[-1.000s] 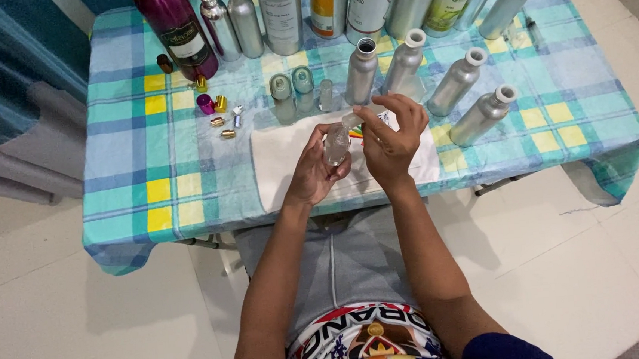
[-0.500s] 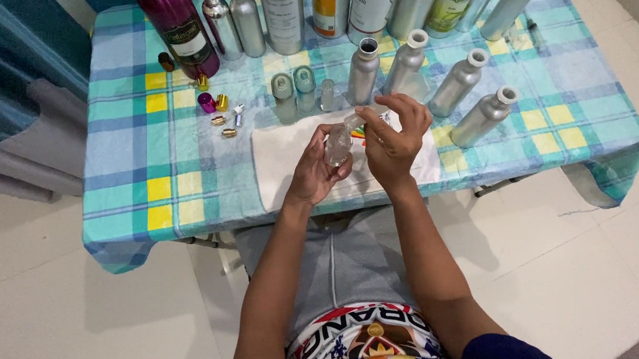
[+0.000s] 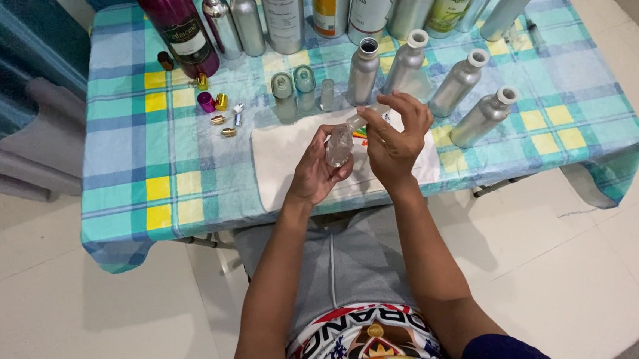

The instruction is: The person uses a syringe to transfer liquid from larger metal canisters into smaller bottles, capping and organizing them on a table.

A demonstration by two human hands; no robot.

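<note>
Small clear glass bottle (image 3: 339, 145): held tilted above the white cloth, near the front edge of the surface, neck pointing up and away toward the right hand; probably angled so to give the fingers access to the neck.
Left hand (image 3: 315, 174): closed round the lower body of the bottle, thumb and fingers clamped on the glass, steadying it.
Right hand (image 3: 395, 140): fingertips pinched together at the bottle's mouth, on a small clear part too small to identify; seemingly set for fine work at the opening.
White cloth (image 3: 281, 163): spread flat at the middle of the front edge, directly beneath both hands; likely there to catch drips or dropped parts.
Open silver bottle (image 3: 363, 70): upright just behind the cloth, uncapped, within easy reach.
Capped silver bottles (image 3: 459, 81): grouped beside it toward the right edge, white stoppers in place.
Small caps (image 3: 219, 111): gold and purple, loose, left of the cloth.
Large bottles (image 3: 281, 10): lined along the back edge, well apart from the hands.
Surface (image 3: 132, 177): checked blue, green and yellow covering.
</note>
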